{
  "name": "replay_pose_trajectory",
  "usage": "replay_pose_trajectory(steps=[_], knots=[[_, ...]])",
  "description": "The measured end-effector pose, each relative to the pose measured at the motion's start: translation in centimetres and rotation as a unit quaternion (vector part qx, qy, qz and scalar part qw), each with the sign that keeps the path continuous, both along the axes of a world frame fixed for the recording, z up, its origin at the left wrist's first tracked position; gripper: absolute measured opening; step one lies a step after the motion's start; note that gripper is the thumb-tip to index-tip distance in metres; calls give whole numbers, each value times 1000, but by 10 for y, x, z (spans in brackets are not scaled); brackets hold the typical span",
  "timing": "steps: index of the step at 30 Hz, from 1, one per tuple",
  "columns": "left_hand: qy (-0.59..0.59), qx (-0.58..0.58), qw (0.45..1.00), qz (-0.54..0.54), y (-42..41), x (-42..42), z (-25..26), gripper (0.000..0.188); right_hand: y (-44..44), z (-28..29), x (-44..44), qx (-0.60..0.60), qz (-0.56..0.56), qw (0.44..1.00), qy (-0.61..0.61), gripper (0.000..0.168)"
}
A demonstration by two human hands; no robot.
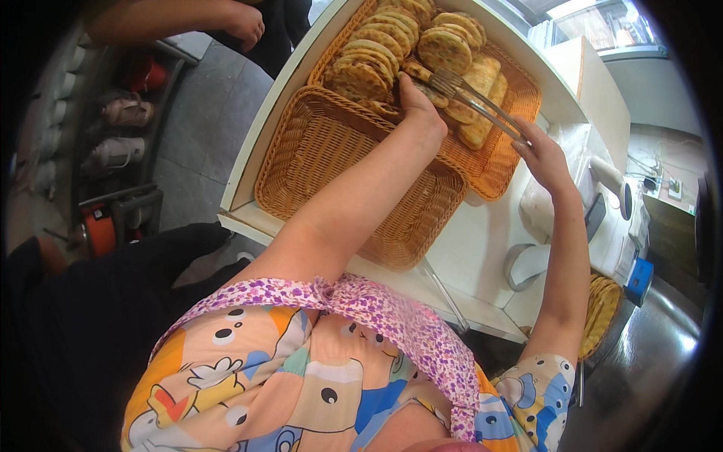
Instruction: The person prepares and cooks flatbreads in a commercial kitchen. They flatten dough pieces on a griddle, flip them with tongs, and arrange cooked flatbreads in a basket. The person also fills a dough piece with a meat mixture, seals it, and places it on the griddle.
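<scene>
My right hand grips metal tongs by their handle end. The tongs' slotted tips lie over a browned flatbread in the far wicker basket. At that bread's near side is my left hand, thumb raised against the breads; its other fingers are hidden, so its grip is unclear. Round flatbreads stand on edge in a row at the basket's left. More round flatbreads lean at the back. Oblong breads lie to the right, partly under the tongs.
A nearer wicker basket sits under my left forearm. White side panels border the counter. Another person's arm is at upper left. Thermos jugs stand on a left shelf; a yellowish basket is at right.
</scene>
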State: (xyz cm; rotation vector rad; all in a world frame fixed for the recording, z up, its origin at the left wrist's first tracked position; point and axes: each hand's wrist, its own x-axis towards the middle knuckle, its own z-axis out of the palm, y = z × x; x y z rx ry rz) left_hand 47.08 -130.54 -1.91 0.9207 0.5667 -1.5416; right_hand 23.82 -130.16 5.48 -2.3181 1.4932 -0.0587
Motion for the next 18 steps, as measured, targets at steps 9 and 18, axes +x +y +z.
replay_pose_trajectory(steps=[9, 18], knots=[[5, -7, 1000, 9, 4, 3, 9, 84, -28, -5, -7, 178, -147, 965, -126, 50], [18, -42, 999, -7, 8, 6, 5, 79, 3, 34, 2, 66, -26, 997, 19, 46]])
